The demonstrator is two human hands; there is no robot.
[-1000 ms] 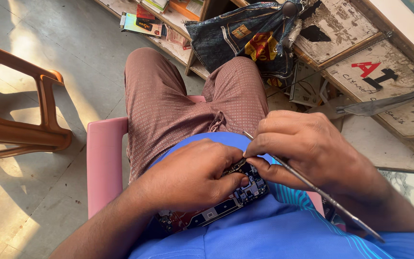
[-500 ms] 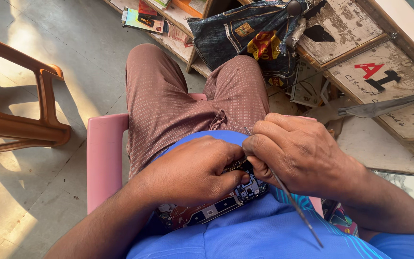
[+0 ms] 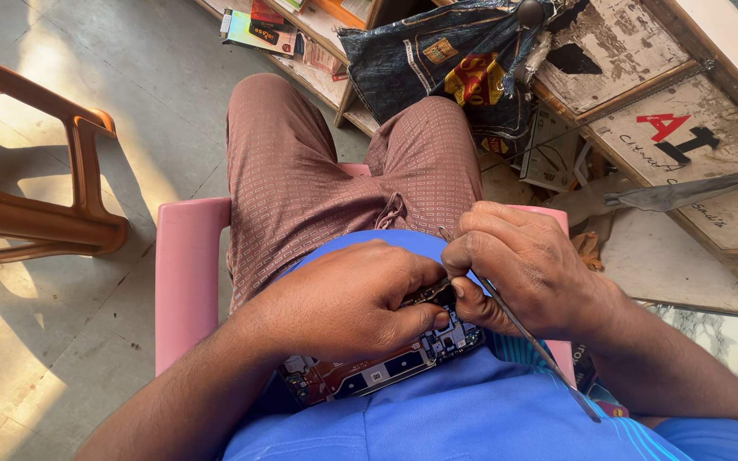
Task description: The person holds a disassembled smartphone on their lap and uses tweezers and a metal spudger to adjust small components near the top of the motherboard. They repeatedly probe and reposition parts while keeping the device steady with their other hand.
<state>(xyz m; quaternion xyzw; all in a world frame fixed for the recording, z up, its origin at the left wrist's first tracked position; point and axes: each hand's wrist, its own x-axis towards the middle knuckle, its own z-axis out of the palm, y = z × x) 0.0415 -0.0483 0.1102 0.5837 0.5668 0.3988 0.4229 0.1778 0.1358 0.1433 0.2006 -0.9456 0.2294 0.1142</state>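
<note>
Since the earlier frame the right hand (image 3: pixel 527 273) has drawn closer to the body, and the thin metal tool (image 3: pixel 540 350) it pinches between thumb and curled fingers now slants steeper toward the lower right of the frame. The left hand (image 3: pixel 343 299) lies over the opened phone (image 3: pixel 377 367) at centre bottom, fingers pressed together and wrapped around its upper edge, holding it against the blue shirt (image 3: pixel 471 418). The phone's circuit board shows below the knuckles. A pink chair (image 3: pixel 185 282) frames the lap; an orange chair (image 3: pixel 36 171) stands at the left.
</note>
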